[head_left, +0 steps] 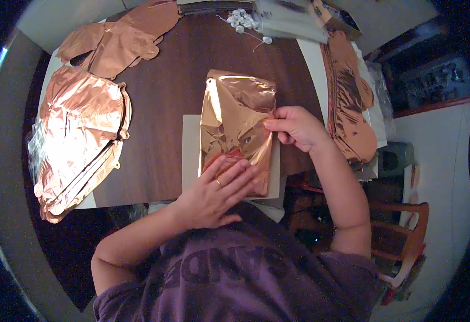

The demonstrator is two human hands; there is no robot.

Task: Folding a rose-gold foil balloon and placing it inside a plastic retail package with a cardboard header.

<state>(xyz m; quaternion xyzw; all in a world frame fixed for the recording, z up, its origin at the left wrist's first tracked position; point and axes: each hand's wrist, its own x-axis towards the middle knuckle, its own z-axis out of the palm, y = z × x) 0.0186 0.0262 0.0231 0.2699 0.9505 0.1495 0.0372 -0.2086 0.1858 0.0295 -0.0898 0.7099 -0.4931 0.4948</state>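
A folded rose-gold foil balloon (238,118) lies flat in front of me on a pale cardboard sheet (191,145). My left hand (216,193), with a ring on one finger, rests flat over the balloon's lower part, fingers stretched out. At the balloon's right edge, my right hand (296,129) pinches the foil between thumb and fingers. Creases and a crumpled reddish patch show just above my left fingertips.
Flat foil balloons in stacks (79,129) (119,40) cover the table's left side. More foil pieces (347,102) lie along the right edge. White ribbon coils (241,20) and a clear plastic bag (291,20) sit at the far edge. A wooden chair (401,231) stands at lower right.
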